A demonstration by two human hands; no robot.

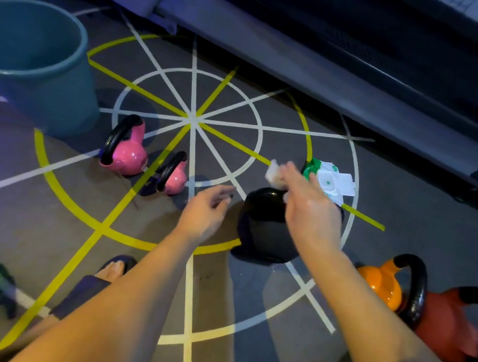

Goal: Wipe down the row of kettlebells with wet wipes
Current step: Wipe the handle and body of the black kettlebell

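Head view: the right hand (312, 206) pinches a crumpled wet wipe (274, 175) above the black kettlebell (267, 229), which stands on the floor (48, 213) between the pink kettlebells (128, 149) and the orange kettlebell (383, 282). The left hand (206, 208) hovers beside it, fingers loosely curled, holding nothing.

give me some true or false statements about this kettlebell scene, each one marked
1. The right hand holds a wipe. True.
2. The left hand grips the red kettlebell. False: it is open and holds nothing.
3. The wipes pack lies on the floor beyond the black kettlebell. True.
4. The bucket stands beside the orange kettlebell. False: it stands near the larger pink kettlebell.
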